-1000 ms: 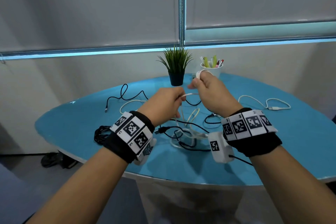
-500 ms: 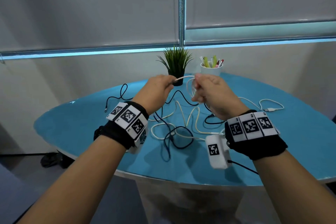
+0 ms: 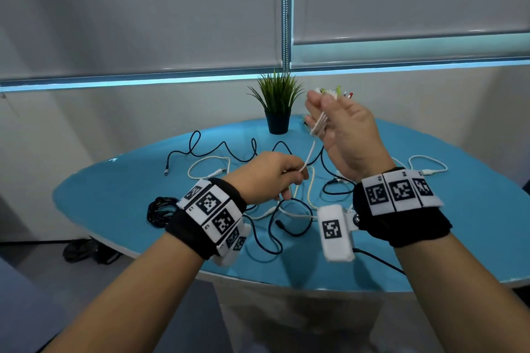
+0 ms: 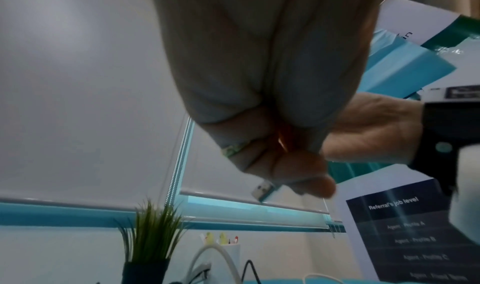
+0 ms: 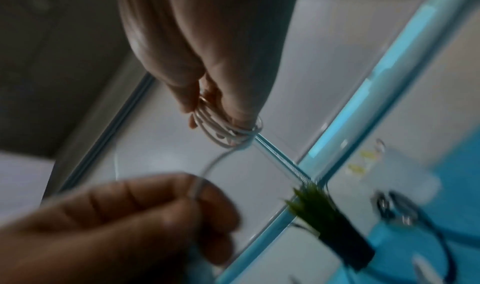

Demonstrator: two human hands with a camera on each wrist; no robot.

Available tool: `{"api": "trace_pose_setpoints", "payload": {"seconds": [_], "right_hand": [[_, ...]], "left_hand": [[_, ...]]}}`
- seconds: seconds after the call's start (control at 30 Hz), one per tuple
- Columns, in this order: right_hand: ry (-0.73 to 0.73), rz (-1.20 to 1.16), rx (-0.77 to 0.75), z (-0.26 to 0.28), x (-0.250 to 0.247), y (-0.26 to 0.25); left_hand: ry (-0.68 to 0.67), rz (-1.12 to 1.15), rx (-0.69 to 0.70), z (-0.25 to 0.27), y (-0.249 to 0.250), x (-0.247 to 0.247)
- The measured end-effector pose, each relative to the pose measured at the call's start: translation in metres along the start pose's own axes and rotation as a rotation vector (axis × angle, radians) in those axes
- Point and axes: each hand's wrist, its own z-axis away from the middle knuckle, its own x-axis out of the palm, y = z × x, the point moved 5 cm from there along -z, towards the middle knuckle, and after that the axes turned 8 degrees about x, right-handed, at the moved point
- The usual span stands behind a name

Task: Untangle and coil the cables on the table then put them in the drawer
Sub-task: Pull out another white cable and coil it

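Note:
A white cable (image 3: 309,156) runs between my two hands above the blue table (image 3: 114,189). My right hand (image 3: 318,112) is raised in front of the plant, with several loops of this cable (image 5: 226,133) wound round its fingers and held by the thumb. Lower and to the left, my left hand (image 3: 298,176) pinches the cable's loose run between thumb and curled fingers. In the left wrist view a USB plug (image 4: 262,190) pokes out below the fingers. Under the hands, black (image 3: 200,149) and cream (image 3: 206,169) cables lie tangled on the table.
A potted plant (image 3: 276,106) stands at the table's back, and a pen cup (image 3: 342,94) is mostly hidden behind my right hand. A coiled black bundle (image 3: 160,210) lies near the left front edge. Another white cable (image 3: 427,165) lies at the right. No drawer shows.
My right hand has risen and turned upright with more white loops round its fingers. My left hand has dropped down and left, drawing the cable's run out between them.

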Motion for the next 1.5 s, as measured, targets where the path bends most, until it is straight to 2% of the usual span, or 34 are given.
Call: {"api": "trace_pose_setpoints", "payload": {"seconds": [0.1,0.17,0.33,0.4,0.53,0.6,0.77,0.9,1.1,1.2,1.3,1.43,1.5], "right_hand": [[0.085,0.424,-0.155,0.001,-0.002,0.000],[0.103,0.572,-0.205,0.001,-0.003,-0.001],[0.067,0.839,-0.180,0.001,-0.002,0.006],[0.056,0.796,-0.119,0.000,-0.003,0.011],[-0.031,0.363,0.056,0.005,0.002,0.020],[-0.077,0.246,0.112,0.008,0.008,0.025],[-0.147,0.155,0.189,0.015,0.019,0.039],[-0.284,0.123,0.278,0.024,0.031,0.049],[-0.343,0.075,0.322,0.035,0.045,0.050],[-0.391,0.036,0.342,0.041,0.051,0.050],[-0.386,0.073,0.346,0.043,0.053,0.051],[-0.328,0.504,0.215,0.041,0.051,0.052],[-0.280,0.611,0.157,0.042,0.050,0.052]], "left_hand": [[0.105,-0.125,0.074,0.003,0.005,-0.012],[0.189,-0.184,0.143,0.007,0.007,-0.021],[0.256,-0.222,0.255,0.016,0.009,-0.028],[0.309,-0.174,0.210,0.019,0.004,-0.032],[0.342,0.016,0.075,0.027,-0.009,-0.031],[0.360,0.034,0.041,0.032,-0.012,-0.026],[0.538,0.216,-0.036,0.043,-0.021,-0.032],[0.479,0.349,-0.059,0.050,-0.021,-0.037],[0.549,0.547,-0.050,0.063,-0.027,-0.037],[0.509,0.562,-0.060,0.071,-0.029,-0.035],[0.502,0.568,-0.051,0.078,-0.030,-0.037],[0.536,0.516,-0.066,0.088,-0.032,-0.039],[0.542,0.407,-0.084,0.093,-0.033,-0.040]]}}
